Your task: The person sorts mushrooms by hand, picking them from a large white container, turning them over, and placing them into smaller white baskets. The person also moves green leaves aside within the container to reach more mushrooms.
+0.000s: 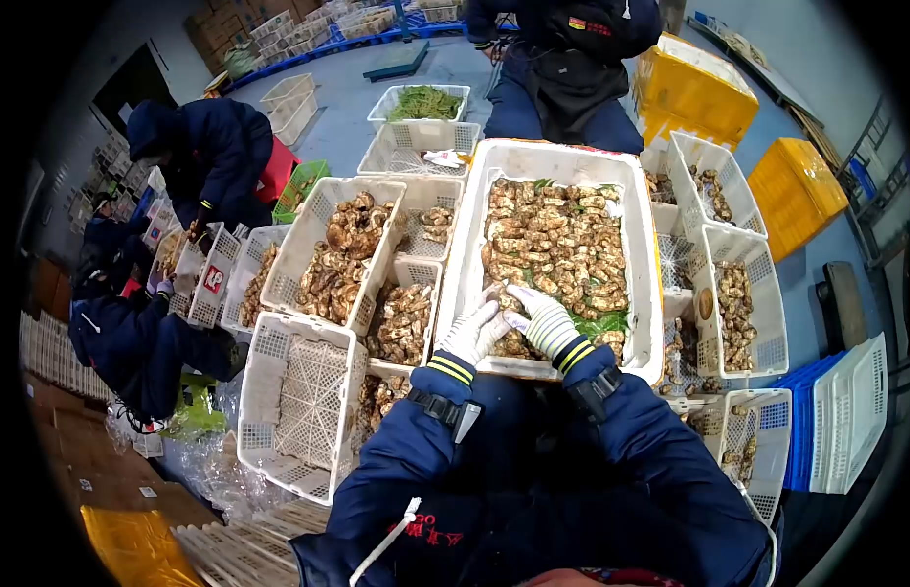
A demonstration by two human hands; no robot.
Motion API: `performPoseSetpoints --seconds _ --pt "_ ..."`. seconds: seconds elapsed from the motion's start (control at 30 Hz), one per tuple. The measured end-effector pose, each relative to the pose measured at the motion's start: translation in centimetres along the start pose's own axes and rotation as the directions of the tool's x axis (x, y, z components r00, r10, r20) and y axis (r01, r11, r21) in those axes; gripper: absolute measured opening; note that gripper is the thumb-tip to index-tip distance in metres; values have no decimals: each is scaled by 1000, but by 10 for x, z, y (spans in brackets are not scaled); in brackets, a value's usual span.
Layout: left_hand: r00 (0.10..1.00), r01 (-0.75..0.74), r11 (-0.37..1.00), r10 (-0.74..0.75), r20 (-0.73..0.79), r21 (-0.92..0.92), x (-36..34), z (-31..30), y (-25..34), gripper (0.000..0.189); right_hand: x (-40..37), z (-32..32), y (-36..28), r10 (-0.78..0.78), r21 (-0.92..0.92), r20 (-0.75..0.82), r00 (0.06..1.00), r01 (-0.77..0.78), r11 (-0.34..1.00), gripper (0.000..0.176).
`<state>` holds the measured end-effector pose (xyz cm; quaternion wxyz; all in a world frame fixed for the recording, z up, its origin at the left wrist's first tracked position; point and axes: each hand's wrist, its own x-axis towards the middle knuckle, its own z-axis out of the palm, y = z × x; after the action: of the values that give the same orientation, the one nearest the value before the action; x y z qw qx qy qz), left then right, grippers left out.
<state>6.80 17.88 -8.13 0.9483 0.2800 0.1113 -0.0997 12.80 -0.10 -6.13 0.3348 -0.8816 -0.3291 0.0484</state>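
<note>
A white foam box (462, 249) lies in front of me, filled with rows of brown-and-white matsutake mushrooms (553, 235) and some green leaves (601, 324). My left hand (472, 333), in a white glove, is at the near left corner of the rows with its fingers bent inward. Beside it, my right hand (545, 321), in a striped white glove, reaches in from the right. The fingertips of both hands come close together over the near mushrooms, closed. What lies between them is too small and covered to make out.
Left of the box stand white plastic baskets (362, 183) of mushrooms and a bare-bottomed basket (313, 401). More mushroom baskets (736, 303) line the right. A person (562, 68) sits opposite; other people (205, 157) work at left. Yellow-wrapped boxes (694, 93) and stacked crates (846, 416) stand at right.
</note>
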Motion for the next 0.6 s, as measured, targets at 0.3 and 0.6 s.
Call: performPoseSetpoints --seconds 0.3,0.6 --pt "998 5 1000 -7 -60 -31 8 -7 -3 27 1 -3 0 -38 -40 -16 999 37 998 54" --pt "984 -57 998 61 -169 28 12 -8 0 50 -25 -107 5 274 210 -209 939 -231 950 49"
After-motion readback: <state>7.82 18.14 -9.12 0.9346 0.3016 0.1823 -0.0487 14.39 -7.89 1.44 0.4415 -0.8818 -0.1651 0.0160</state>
